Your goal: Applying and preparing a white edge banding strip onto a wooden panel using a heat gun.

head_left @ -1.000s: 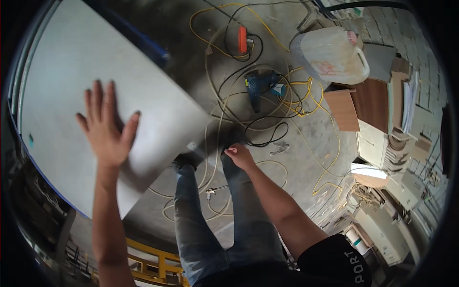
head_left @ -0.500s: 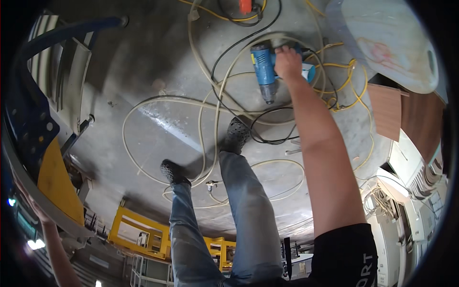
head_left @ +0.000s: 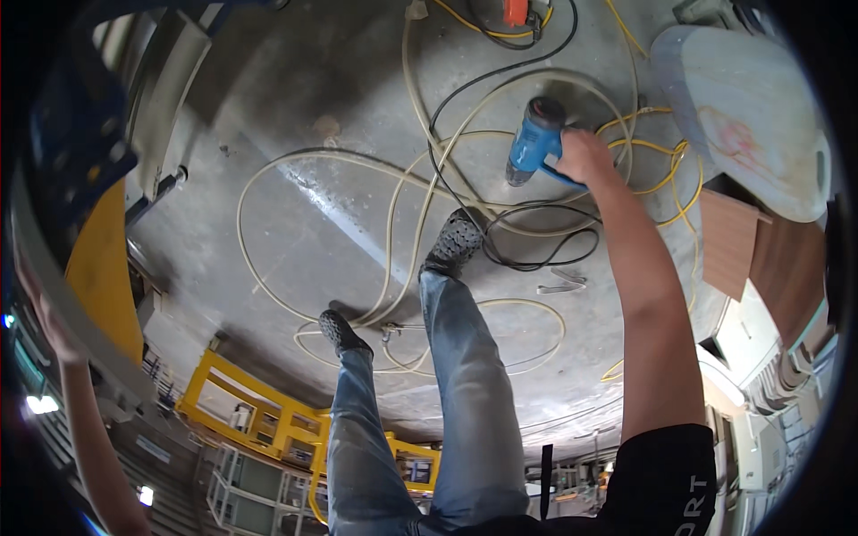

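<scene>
Right arm stretched out straight and down toward the concrete floor (head_left: 295,205). Right hand (head_left: 583,157) closed around the handle of a blue heat gun (head_left: 534,143); fingers wrapped tight, nozzle end pointing away from the hand, up and left in the view. The heat gun sits low over the floor, among loops of cable; contact with the floor cannot be told.

Left arm raised out to the far left. Left hand (head_left: 43,313) sits at the picture's rim against the edge of a pale grey panel (head_left: 63,295); the view is too warped there to tell how far the fingers are open or whether they grip it.

Legs in blue jeans, both shoes planted; the right shoe (head_left: 454,241) is just beside a black cable (head_left: 536,259) and stands among the cream hose (head_left: 268,179) loops.

Edges: a yellow cable (head_left: 666,170) tangle to the right of the hand, a large pale drum (head_left: 751,116) well to the right, brown boards (head_left: 728,241) below it. Open floor lies left of the heat gun, inside the hose loop.
</scene>
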`<state>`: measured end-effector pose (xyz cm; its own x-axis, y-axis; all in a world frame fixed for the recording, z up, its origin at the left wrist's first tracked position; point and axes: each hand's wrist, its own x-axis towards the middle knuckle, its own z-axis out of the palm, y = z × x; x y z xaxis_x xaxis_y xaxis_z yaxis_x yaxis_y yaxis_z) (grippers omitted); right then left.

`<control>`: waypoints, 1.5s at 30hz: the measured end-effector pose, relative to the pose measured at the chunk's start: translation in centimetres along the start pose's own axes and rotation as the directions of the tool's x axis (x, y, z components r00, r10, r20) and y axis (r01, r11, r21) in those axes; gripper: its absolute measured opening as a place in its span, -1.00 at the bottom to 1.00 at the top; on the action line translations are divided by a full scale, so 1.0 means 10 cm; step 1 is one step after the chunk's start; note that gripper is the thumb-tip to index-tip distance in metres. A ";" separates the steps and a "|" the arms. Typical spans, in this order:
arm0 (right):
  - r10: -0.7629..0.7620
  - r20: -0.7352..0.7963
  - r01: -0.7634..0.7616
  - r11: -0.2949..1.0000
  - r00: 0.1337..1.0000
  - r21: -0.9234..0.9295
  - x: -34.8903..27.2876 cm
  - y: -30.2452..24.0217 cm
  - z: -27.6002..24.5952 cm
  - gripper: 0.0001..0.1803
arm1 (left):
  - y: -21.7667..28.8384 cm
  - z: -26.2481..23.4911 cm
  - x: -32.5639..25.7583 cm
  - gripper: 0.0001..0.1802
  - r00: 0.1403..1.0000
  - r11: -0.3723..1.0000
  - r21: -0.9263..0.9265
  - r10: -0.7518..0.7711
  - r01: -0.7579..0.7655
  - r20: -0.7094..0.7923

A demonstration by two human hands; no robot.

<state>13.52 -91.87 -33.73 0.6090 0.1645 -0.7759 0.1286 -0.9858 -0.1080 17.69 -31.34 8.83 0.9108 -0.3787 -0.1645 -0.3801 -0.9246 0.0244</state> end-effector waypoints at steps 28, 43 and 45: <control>-0.065 -0.627 0.551 0.554 0.776 0.624 -5.04 -3.71 -0.17 -0.31 | 2.51 0.05 -2.55 -0.29 0.555 -0.817 -0.249 0.102 0.520 0.826; 0.020 -0.454 0.407 0.409 0.891 0.817 -4.99 -3.20 -0.50 -0.41 | 2.92 -0.18 -1.99 -0.33 0.668 -0.681 -0.486 0.007 0.548 0.744; -0.003 -0.460 0.423 0.398 0.888 0.814 -4.96 -3.10 -0.51 -0.46 | 2.99 -0.19 -1.92 -0.35 0.667 -0.695 -0.494 -0.027 0.522 0.744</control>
<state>-16.68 -69.25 11.23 0.9005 0.1647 -0.4025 -0.3280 -0.3506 -0.8772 -10.81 -51.79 14.62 0.4981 -0.1974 -0.8444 0.8195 0.4254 0.3840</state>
